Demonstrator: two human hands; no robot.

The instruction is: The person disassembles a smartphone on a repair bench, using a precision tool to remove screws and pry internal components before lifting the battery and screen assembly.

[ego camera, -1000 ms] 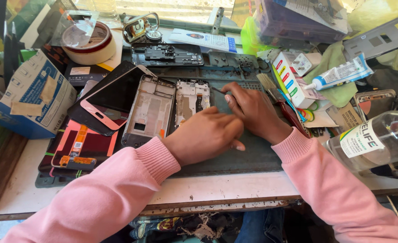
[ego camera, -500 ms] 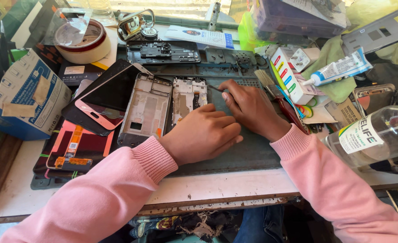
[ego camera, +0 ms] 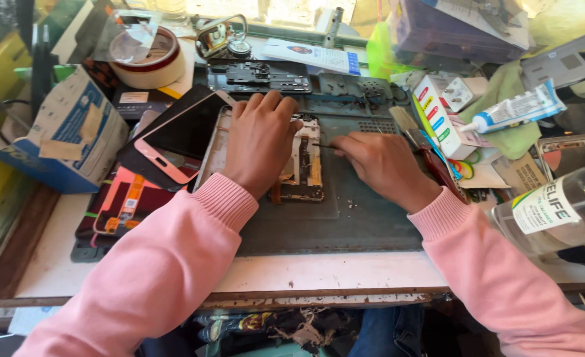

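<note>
Nearest us, the tabletop (ego camera: 345, 272) ends in a worn front edge, with a bare strip between that edge and the dark work mat (ego camera: 345, 221). That strip and the near half of the mat are the only open room we have; our pink sleeves already cross most of it.

Further in, our left hand (ego camera: 260, 142) lies flat, fingers spread, pressing down on the opened phone frame (ego camera: 303, 168) that sits on the mat's left half. Our right hand (ego camera: 385, 165) is closed around a thin tool (ego camera: 324, 146), its tip touching the frame's upper right edge. We judge the main risk to be here: if the tip slips, it could gouge the board or jab our left fingers just beside it. Tiny specks on the mat may be screws; we cannot tell, but a sweep of a sleeve would scatter them.

To the right, a clear bottle (ego camera: 556, 211) lies tilted near our right forearm; an elbow swing could knock it. To the left, a loose phone screen (ego camera: 183, 135) rests partly under our left hand's side and could crack under pressure.

Farther off, a tape roll (ego camera: 148, 56), a blue and white box (ego camera: 68, 135) and a glue tube (ego camera: 513, 109) crowd the back, leaving no room there.
</note>
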